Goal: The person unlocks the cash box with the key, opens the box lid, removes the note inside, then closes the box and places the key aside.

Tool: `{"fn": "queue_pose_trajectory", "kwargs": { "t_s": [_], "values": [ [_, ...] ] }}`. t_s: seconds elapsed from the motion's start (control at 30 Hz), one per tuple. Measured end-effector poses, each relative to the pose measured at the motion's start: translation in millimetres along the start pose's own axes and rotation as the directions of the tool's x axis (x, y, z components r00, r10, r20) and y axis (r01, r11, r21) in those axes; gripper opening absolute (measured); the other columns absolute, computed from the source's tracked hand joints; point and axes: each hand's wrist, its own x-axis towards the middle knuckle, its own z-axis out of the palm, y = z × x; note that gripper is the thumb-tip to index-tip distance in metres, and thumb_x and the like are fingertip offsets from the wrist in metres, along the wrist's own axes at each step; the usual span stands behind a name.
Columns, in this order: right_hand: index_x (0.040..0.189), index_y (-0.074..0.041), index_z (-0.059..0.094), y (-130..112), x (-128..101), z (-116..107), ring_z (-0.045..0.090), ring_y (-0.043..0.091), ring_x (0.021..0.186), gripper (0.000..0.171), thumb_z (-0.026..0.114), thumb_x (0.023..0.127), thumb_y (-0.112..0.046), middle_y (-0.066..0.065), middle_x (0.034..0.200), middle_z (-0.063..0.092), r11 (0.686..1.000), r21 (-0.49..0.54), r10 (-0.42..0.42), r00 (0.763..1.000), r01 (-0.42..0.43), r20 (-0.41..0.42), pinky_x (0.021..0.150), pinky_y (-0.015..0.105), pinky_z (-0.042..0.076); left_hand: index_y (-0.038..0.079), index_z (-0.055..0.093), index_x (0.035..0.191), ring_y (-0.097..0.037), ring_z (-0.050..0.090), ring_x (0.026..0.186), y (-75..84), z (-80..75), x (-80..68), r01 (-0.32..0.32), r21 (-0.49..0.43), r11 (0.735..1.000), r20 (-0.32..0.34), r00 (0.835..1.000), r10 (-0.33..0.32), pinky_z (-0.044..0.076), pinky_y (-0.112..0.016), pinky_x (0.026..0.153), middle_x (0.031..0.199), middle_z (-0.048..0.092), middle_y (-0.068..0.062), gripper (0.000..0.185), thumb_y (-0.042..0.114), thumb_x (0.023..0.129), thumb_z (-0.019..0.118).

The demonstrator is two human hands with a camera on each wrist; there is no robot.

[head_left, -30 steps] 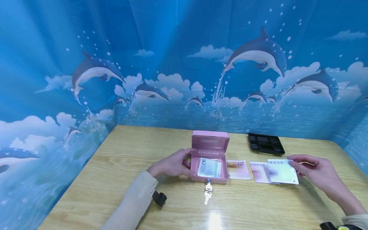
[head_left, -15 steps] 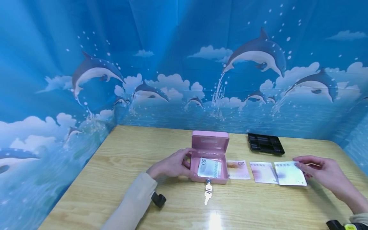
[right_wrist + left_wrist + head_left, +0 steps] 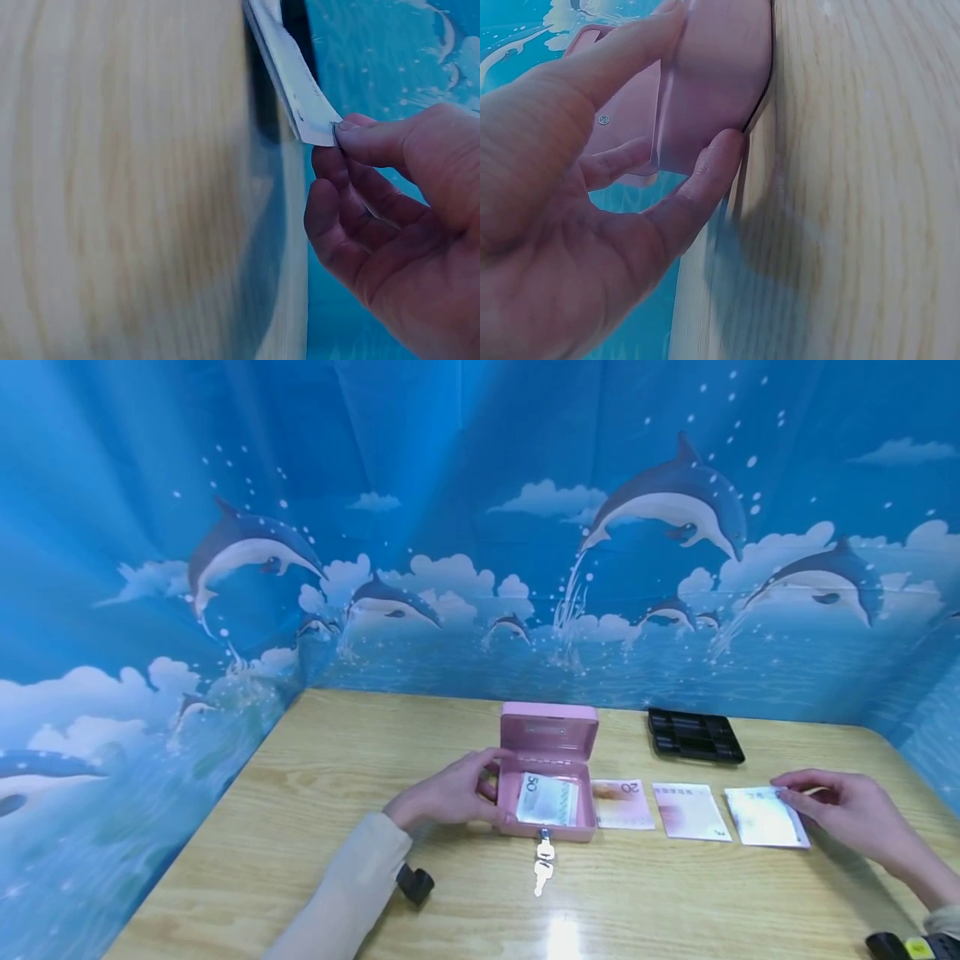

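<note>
A pink cash box (image 3: pixel 517 828) stands with its lid up, and my left hand (image 3: pixel 457 792) grips its left side. In the left wrist view the thumb and fingers spread around the box wall (image 3: pixel 712 82). A 50 banknote (image 3: pixel 551 800) lies inside the box. My right hand (image 3: pixel 847 810) pinches the top right corner of a pale banknote (image 3: pixel 768 822) between thumb and fingers. The right wrist view shows this banknote (image 3: pixel 289 67) edge-on, close over the table, with more than one layer. Left of it lie a pinkish banknote (image 3: pixel 690 814) and a 20 banknote (image 3: pixel 624 806) beside the box.
Two keys (image 3: pixel 543 867) hang from the lock at the box's front. A black compartment tray (image 3: pixel 696 737) lies at the back right of the wooden table (image 3: pixel 360 735). A blue dolphin-printed curtain (image 3: pixel 450 485) rises behind the table.
My right hand has moved right with the pale banknote, off the pinkish banknote it overlapped, leaving a gap between them. The left hand stays on the cash box.
</note>
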Motion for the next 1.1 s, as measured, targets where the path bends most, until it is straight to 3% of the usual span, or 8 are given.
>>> {"fn": "queue_pose_trajectory", "kwargs": {
  "t_s": [0.1, 0.27, 0.7, 0.9, 1.1],
  "values": [
    [0.106, -0.005, 0.078, 4.1, 2.2, 1.0, 0.052, -0.014, 0.068, 0.019, 0.071, 0.096, -0.02, 0.02, 0.101, 0.076, 0.999, -0.018, -0.039, 0.999, 0.039, -0.02, 0.054, 0.019, 0.044, 0.019, 0.035, 0.158, -0.018, 0.064, 0.111, 0.5, 0.0, 0.3, 0.01, -0.001, 1.0, 0.001, 1.0, -0.01, 0.056, -0.037, 0.1, 0.142, 0.054, -0.01, 0.097, 0.027, 0.079, 0.089],
    [0.105, -0.007, 0.078, 6.1, 5.5, 0.5, 0.05, -0.019, 0.072, 0.019, 0.073, 0.095, -0.023, 0.021, 0.104, 0.076, 0.999, -0.031, -0.029, 1.0, 0.03, 0.009, 0.058, 0.017, 0.046, 0.017, 0.035, 0.157, -0.019, 0.064, 0.111, 0.5, -0.1, 1.0, 0.007, -0.007, 1.0, 0.008, 1.0, -0.007, 0.057, -0.039, 0.1, 0.14, 0.055, -0.01, 0.095, 0.025, 0.079, 0.089],
    [0.099, -0.007, 0.077, -1.2, 13.9, 0.6, 0.059, 0.003, 0.068, 0.011, 0.074, 0.09, -0.011, 0.006, 0.085, 0.075, 0.976, -0.172, -0.119, 0.988, 0.135, 0.102, 0.059, 0.022, 0.045, 0.019, 0.036, 0.157, -0.02, 0.064, 0.111, 0.5, 1.0, 1.7, 0.019, -0.022, 1.0, 0.0, 1.0, -0.019, 0.057, -0.038, 0.099, 0.139, 0.054, -0.01, 0.093, 0.02, 0.08, 0.088],
    [0.096, -0.003, 0.076, -1.9, 16.3, 2.8, 0.062, 0.016, 0.071, 0.01, 0.074, 0.087, -0.008, 0.003, 0.081, 0.072, 0.969, -0.201, -0.125, 0.986, 0.145, 0.109, 0.061, 0.028, 0.047, 0.018, 0.035, 0.157, -0.021, 0.065, 0.112, 0.2, 0.9, 1.1, 0.011, -0.033, 0.999, 0.006, 1.0, -0.011, 0.058, -0.037, 0.098, 0.139, 0.055, -0.01, 0.094, 0.017, 0.079, 0.088],
    [0.094, -0.003, 0.076, -3.3, 17.1, 4.1, 0.063, 0.019, 0.072, 0.01, 0.074, 0.086, -0.008, 0.003, 0.08, 0.07, 0.969, -0.207, -0.114, 0.988, 0.132, 0.101, 0.061, 0.035, 0.05, 0.016, 0.035, 0.157, -0.022, 0.065, 0.113, 1.1, 0.8, 1.6, 0.01, -0.025, 1.0, 0.007, 1.0, -0.01, 0.058, -0.038, 0.099, 0.139, 0.055, -0.012, 0.094, 0.017, 0.08, 0.088]
  ]
}}
